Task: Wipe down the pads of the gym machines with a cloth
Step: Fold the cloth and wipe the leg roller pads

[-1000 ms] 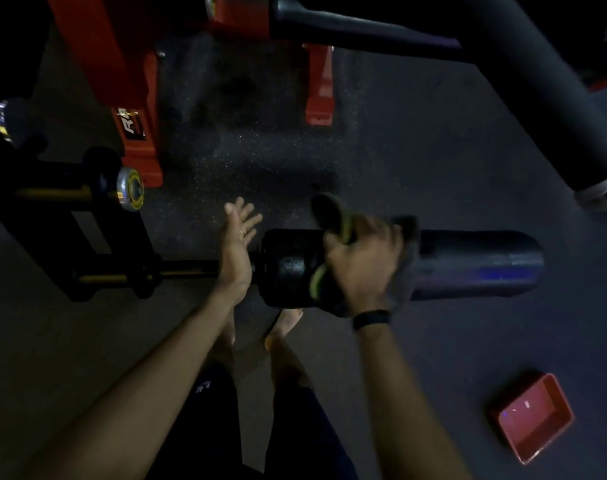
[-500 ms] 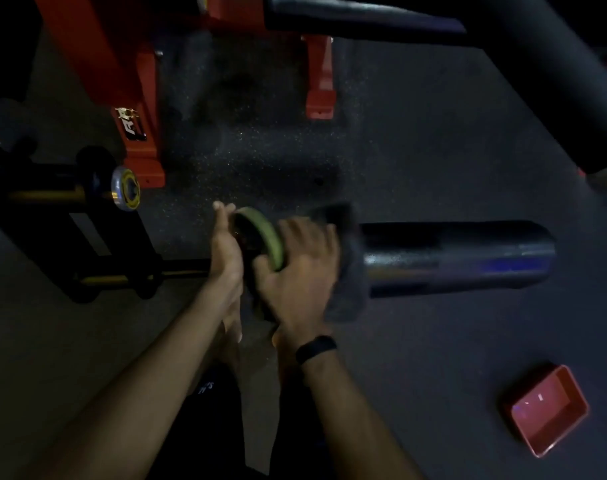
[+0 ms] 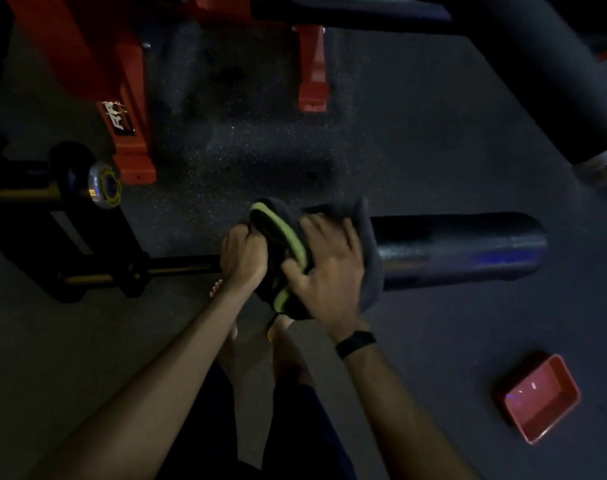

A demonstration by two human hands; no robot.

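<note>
Now, going from the left, the black bracket with the yellow-ringed end cap (image 3: 105,183) is sitting beside the red machine frame (image 3: 122,109), and a thin bar (image 3: 181,263) is running from it toward your hands. Your left hand (image 3: 243,258) is curling its fingers (image 3: 238,233) round the near end of the roller pad, right where the bar meets it; a second ago that hand was lying open and flat against the pad's end face. Your right hand (image 3: 324,268) is pressing the dark cloth (image 3: 364,244) with its green edge onto the roller pad (image 3: 461,249), fingers spread wide and bent over the top of the fabric. The cloth is draping round the pad's left portion, while the rest of the pad is lying bare and glossy to the right. Compared with a second ago, your right hand and the cloth are sitting further left along the pad. A black band (image 3: 355,342) is circling your right wrist. Down on the floor (image 3: 416,150) at the far right, the red tray (image 3: 537,398) is standing well apart from the pad, and I cannot tell whether it holds anything.
</note>
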